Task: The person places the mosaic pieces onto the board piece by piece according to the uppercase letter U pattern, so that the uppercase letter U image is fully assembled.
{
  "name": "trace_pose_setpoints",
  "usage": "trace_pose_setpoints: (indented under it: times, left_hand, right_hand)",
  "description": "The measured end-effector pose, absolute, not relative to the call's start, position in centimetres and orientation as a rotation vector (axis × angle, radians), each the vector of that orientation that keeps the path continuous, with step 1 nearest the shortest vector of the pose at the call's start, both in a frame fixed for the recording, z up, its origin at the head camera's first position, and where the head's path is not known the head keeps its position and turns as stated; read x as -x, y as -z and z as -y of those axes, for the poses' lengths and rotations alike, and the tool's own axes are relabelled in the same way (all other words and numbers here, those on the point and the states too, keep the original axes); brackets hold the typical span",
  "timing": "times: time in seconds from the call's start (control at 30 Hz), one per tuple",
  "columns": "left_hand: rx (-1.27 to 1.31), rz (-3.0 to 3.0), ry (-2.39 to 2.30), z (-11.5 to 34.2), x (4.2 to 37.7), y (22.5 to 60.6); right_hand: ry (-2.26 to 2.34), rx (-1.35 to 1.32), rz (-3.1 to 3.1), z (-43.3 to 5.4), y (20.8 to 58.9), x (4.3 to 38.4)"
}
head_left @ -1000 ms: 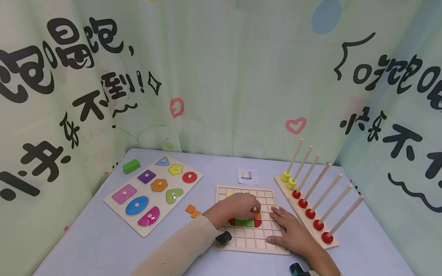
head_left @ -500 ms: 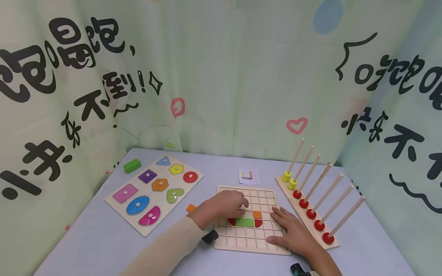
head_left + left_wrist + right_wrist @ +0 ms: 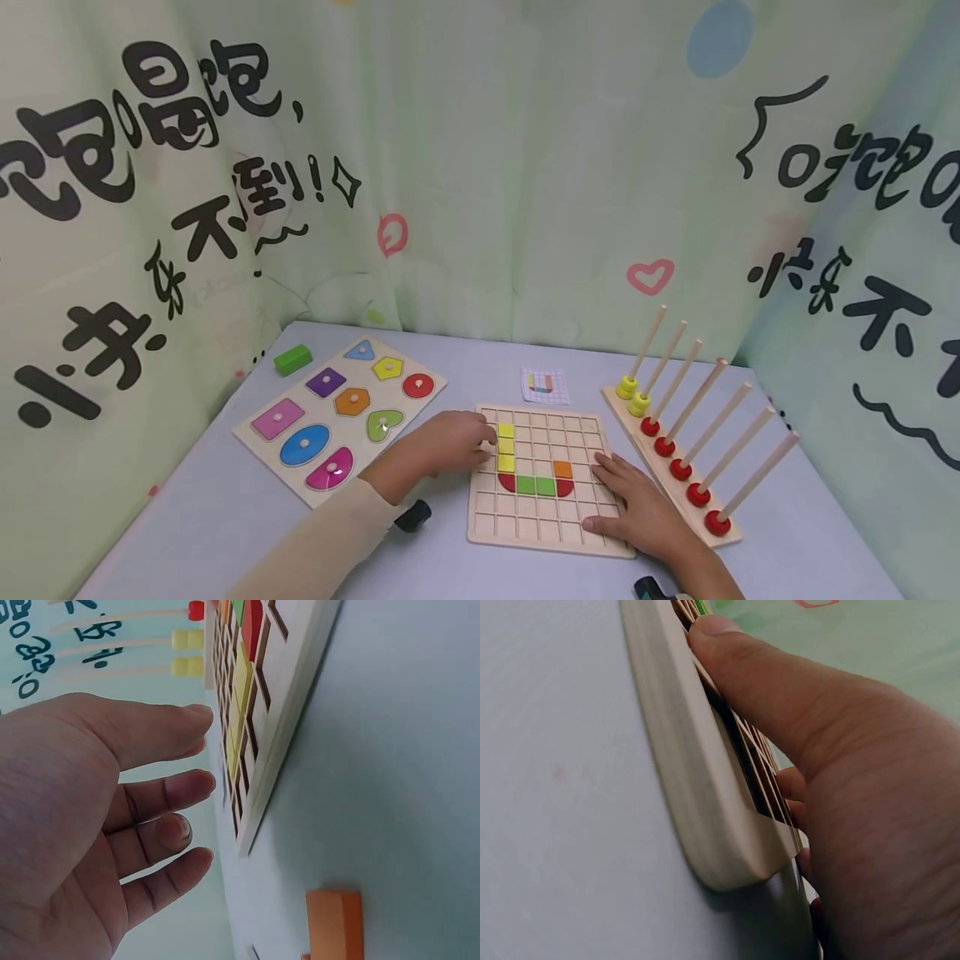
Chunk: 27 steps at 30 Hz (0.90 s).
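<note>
A wooden grid board (image 3: 522,532) lies in the middle of the table. In its cells sit a column of yellow squares (image 3: 506,447), two green squares (image 3: 536,486), two red rounded corner pieces (image 3: 564,488) and one orange square (image 3: 562,470). My left hand (image 3: 447,444) hovers at the board's left edge, holding nothing, its fingers loosely bent in the left wrist view. A loose orange block (image 3: 332,924) lies on the table below it there; the left arm hides it in the head view. My right hand (image 3: 641,510) rests spread on the board's right side, thumb (image 3: 761,682) on its grid.
To the left lies a shape puzzle board (image 3: 315,414) with coloured knobbed pieces, a green block (image 3: 292,359) behind it. A small pattern card (image 3: 545,386) lies beyond the grid board. On the right stands a peg rack (image 3: 663,467) with tall rods and red and yellow beads.
My left hand has moved left, from above the orange square to the board's left edge, uncovering the yellow column. The orange square stays in its cell. My right hand keeps its place.
</note>
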State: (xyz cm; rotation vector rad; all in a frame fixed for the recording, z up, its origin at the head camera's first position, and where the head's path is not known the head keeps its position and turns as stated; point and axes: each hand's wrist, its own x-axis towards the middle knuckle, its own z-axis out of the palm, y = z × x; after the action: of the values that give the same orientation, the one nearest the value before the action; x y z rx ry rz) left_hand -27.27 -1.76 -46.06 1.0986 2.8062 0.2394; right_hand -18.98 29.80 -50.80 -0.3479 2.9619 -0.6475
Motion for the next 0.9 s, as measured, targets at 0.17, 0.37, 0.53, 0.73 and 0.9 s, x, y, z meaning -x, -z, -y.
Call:
trace_pose_setpoints:
  times: [0.17, 0.37, 0.53, 0.73, 0.9]
  left_hand:
    - [-1.014, -2.828, -0.244, 2.8, 26.9, 46.0]
    - [-0.968, -2.84, -0.22, 4.2, 26.4, 46.8]
    - [-0.947, -2.833, -0.249, 5.7, 25.8, 47.2]
    - [-0.951, -2.825, -0.267, 7.5, 25.3, 47.1]
    - [-0.954, -2.828, -0.272, 8.7, 25.0, 47.1]
  right_hand:
    - [0.663, 0.338, -2.961, -29.9, 50.6, 19.2]
    - [0.713, 0.322, -2.936, -29.9, 50.8, 19.2]
    - [0.698, 0.324, -2.957, -29.9, 51.0, 18.8]
    - [0.702, 0.331, -2.958, -29.8, 51.1, 18.9]
    - [0.686, 0.324, -2.956, -29.9, 51.0, 19.0]
